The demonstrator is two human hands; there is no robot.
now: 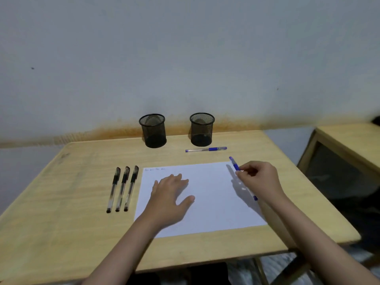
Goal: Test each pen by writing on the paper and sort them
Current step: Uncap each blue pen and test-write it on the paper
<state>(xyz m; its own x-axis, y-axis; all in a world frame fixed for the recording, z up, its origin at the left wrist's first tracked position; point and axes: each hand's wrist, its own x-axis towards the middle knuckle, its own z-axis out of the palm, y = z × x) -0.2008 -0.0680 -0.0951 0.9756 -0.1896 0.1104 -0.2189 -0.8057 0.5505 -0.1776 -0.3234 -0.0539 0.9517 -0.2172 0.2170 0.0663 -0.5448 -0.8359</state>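
Paper (209, 194), white with faint writing at its top left corner, is pressed flat on the table (61, 233) by the open left hand (170, 194). A blue pen (236, 166) is pinched by the right hand (259, 179) over its right edge.

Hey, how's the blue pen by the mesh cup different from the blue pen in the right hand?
The blue pen by the right mesh cup lies flat on the table, untouched; the held blue pen is pinched in the right hand and tilted over the paper edge. The first lies crosswise; the held one points away, leftward. Both share blue grips.
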